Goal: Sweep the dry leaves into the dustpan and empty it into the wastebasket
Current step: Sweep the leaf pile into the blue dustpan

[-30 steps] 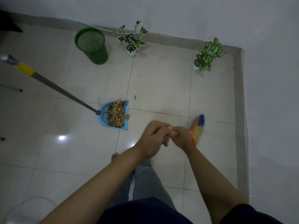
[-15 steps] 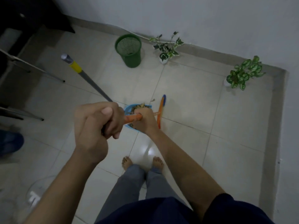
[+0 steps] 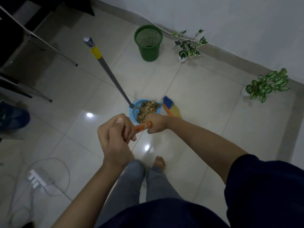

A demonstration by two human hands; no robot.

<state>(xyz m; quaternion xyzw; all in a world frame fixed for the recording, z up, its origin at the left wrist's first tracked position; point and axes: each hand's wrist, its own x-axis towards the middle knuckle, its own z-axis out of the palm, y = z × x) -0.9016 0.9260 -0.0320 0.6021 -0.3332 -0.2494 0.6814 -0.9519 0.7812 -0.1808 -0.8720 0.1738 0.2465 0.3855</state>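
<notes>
Since the dry leaves (image 3: 148,109) are heaped in the dustpan (image 3: 134,112), broom (image 3: 171,108) is held beside it: handle gripped by left hand (image 3: 115,137) and right hand (image 3: 156,124); wastebasket (image 3: 148,42) stands well apart.

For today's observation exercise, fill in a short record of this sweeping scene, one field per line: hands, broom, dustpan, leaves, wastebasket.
left hand: grips the broom handle's upper end
right hand: grips the handle lower down
broom: coloured head on the floor beside the dustpan
dustpan: blue, long grey handle, on the floor
dry leaves: piled in the dustpan
wastebasket: green, upright near the wall
</notes>
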